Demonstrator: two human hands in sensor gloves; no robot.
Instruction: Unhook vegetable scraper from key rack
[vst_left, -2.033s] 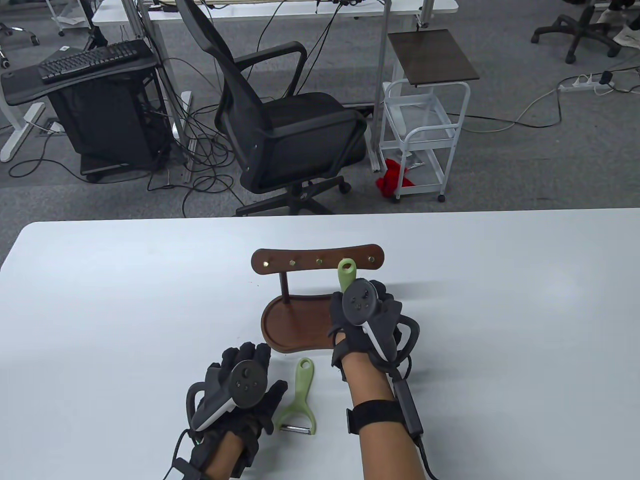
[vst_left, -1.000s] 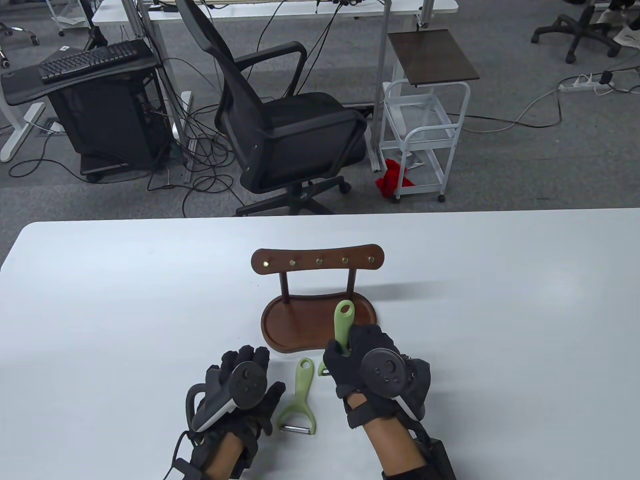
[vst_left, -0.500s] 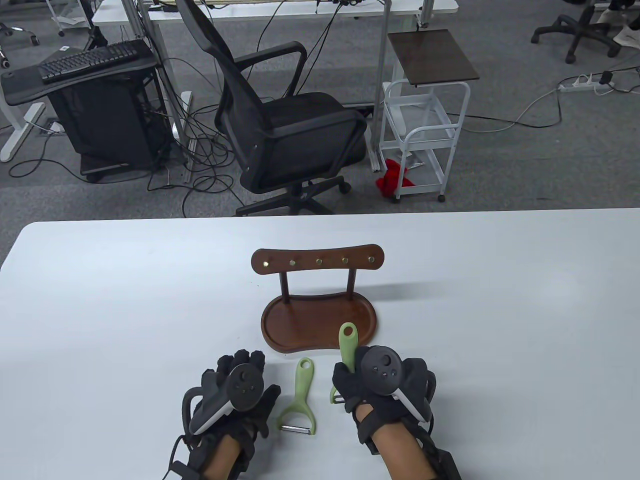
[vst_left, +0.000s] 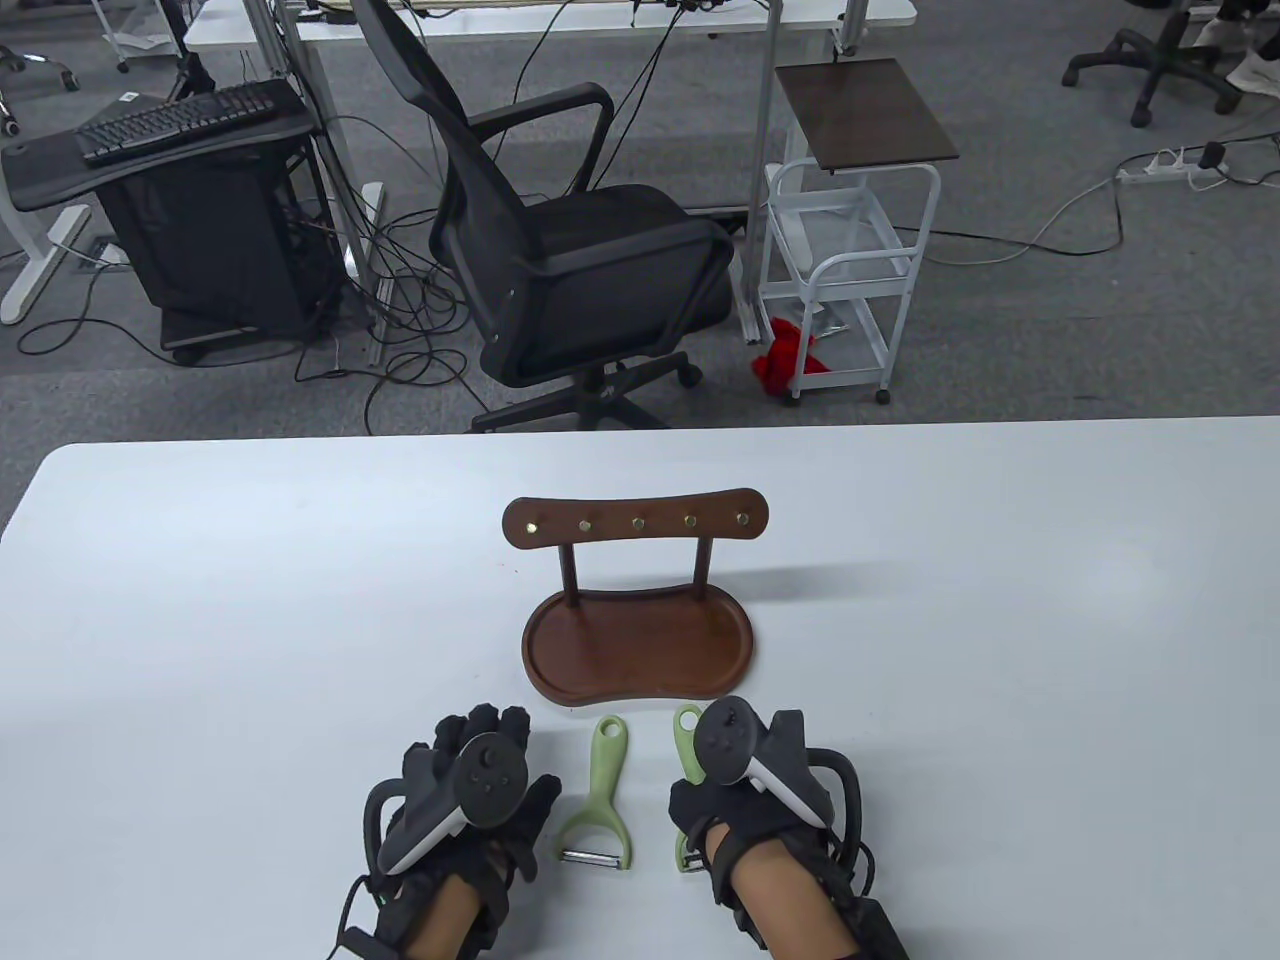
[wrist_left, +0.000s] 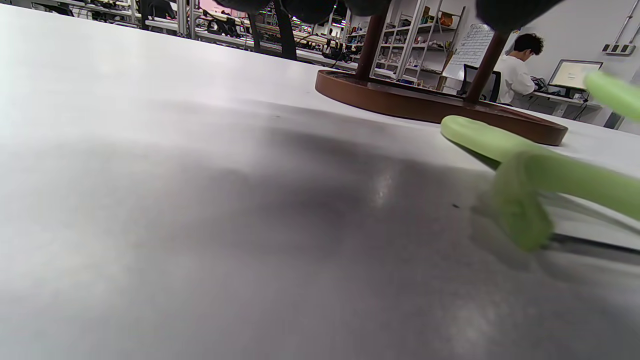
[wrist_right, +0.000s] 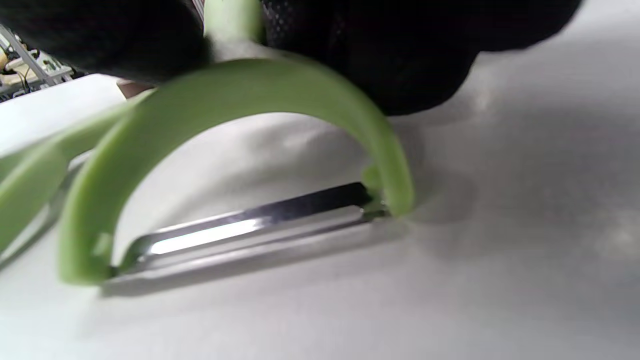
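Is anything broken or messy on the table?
Nothing stands out. The key rack stands upright with bare hooks. One green scraper lies flat near the left hand. The right hand holds a second scraper low at the table. Both look whole.

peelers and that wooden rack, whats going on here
The right hand holds a green peeler low at the table, its blade end about touching the surface in the right wrist view. A second peeler lies between the hands. The left hand rests on the table, holding nothing. The wooden rack has nothing on its hooks.
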